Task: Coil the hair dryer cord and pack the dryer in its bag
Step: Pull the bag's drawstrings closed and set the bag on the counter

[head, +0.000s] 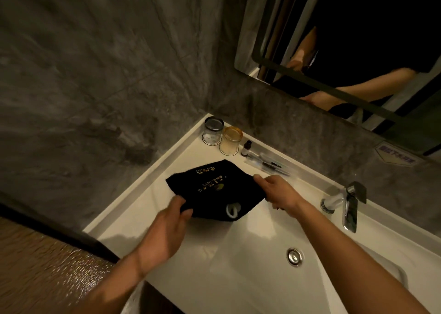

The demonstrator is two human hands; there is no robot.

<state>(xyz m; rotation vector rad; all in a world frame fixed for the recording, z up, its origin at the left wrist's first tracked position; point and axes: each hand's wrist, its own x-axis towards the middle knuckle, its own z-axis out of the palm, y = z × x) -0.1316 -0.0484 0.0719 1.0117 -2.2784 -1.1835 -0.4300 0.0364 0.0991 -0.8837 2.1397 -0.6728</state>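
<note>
A black cloth bag (214, 185) with gold lettering lies on the white vanity top (152, 201), left of the basin. A loop of white cord (233, 210) shows at the bag's near edge. My left hand (170, 220) grips the bag's near left corner. My right hand (276, 191) holds the bag's right edge. The hair dryer itself is hidden; I cannot tell if it is inside the bag.
A clear glass (213, 131) and an amber glass (230, 140) stand upside down in the back corner, beside a small dark bottle (246, 148) and wrapped toiletries (269, 162). A chrome tap (346, 204) and the basin drain (294, 256) are at the right. A mirror (346, 39) hangs above.
</note>
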